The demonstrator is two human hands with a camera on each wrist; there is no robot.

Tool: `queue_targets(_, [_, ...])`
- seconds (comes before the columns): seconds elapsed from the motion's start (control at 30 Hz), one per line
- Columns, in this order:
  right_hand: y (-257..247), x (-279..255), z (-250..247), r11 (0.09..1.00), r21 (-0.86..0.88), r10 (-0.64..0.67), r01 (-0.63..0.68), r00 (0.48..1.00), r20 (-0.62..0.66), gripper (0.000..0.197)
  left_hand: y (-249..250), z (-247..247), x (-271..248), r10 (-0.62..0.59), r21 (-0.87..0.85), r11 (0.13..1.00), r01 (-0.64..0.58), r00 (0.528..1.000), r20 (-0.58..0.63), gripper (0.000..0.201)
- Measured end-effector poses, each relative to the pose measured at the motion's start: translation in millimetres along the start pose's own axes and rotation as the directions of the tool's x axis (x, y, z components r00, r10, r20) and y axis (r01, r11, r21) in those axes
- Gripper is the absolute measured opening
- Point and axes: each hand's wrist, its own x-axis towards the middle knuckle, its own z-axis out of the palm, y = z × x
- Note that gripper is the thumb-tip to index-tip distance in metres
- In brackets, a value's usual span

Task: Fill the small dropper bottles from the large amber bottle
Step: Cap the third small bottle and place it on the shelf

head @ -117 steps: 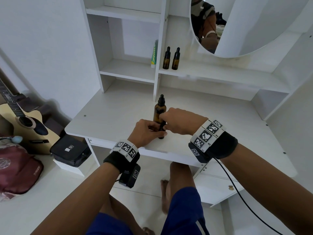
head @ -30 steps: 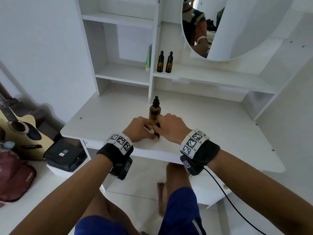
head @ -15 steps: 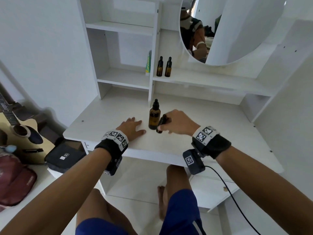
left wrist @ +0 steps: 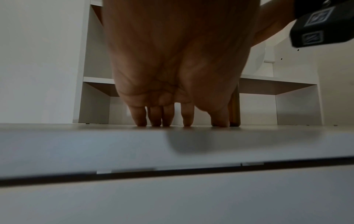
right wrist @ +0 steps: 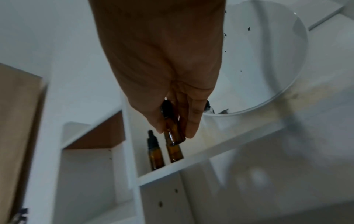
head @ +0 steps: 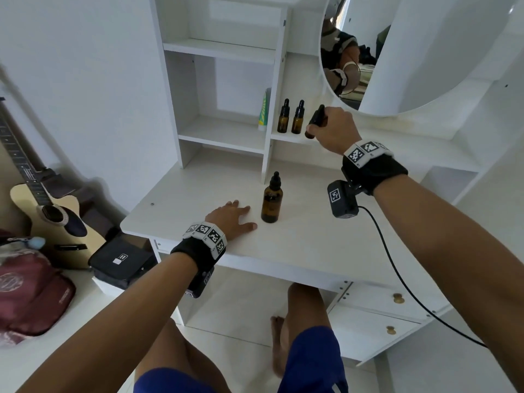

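Observation:
The large amber bottle (head: pixel 271 199) stands capped and upright on the white desk (head: pixel 312 239); a sliver of this bottle (left wrist: pixel 234 112) shows in the left wrist view. My left hand (head: pixel 243 217) lies flat on the desk just left of it, fingers (left wrist: pixel 166 119) straight, holding nothing. My right hand (head: pixel 321 123) is raised to the shelf (head: pixel 397 140) and grips a small dropper bottle (head: pixel 316 120), tilted, its base just above the shelf board. Beside it to the left stand two small dropper bottles (head: pixel 283 116) (head: pixel 298 117). In the right wrist view the held bottle (right wrist: pixel 173 130) hangs in front of those two (right wrist: pixel 155 153).
A round mirror (head: pixel 425 52) hangs right above the shelf. A green tube (head: pixel 264 109) leans in the left cubby. To the left of the desk are a guitar (head: pixel 48 211), a black case (head: pixel 122 259) and a red bag (head: pixel 28 290). The wrist cable (head: pixel 397 273) crosses the desk's right.
My right hand has lifted the small dropper bottle from beside the large bottle up to the shelf. My left hand, which earlier held it too, stays flat on the desk.

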Motion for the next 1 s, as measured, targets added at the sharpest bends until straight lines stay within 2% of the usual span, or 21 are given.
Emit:
queue_targets(0.1, [11,22,11,0.994,-0.09,0.06,-0.059,0.998,0.003,0.035,0,0,-1,-0.002,-0.016,1.0,0.002,1.0,-0.007,0.071])
queue_targets(0.2, [22,33,22,0.99,-0.094,0.108,-0.106,0.994,0.021,0.04,-1,1,-2,-0.004,-0.018,1.0,0.003,1.0,-0.013,0.071])
queue_targets(0.37, [32,39,38,0.99,-0.027,0.136,-0.136,0.991,-0.013,0.042,-3,3,0,0.001,-0.02,1.0,-0.001,1.0,-0.021,0.072])
queue_targets(0.6, [42,47,51,0.965,0.15,0.218,-0.214,0.976,-0.011,0.07,-3,3,2,0.004,-0.017,1.0,-0.004,1.0,-0.021,0.072])
queue_targets(0.8, [44,47,56,0.947,0.212,0.255,-0.241,0.966,-0.04,0.07,-4,3,2,0.006,-0.022,1.0,-0.006,1.0,-0.026,0.072])
queue_targets(1.0, [39,38,54,0.93,0.265,0.276,-0.253,0.96,-0.055,0.083,-1,0,3,-0.014,-0.095,0.995,0.012,1.0,-0.022,0.073])
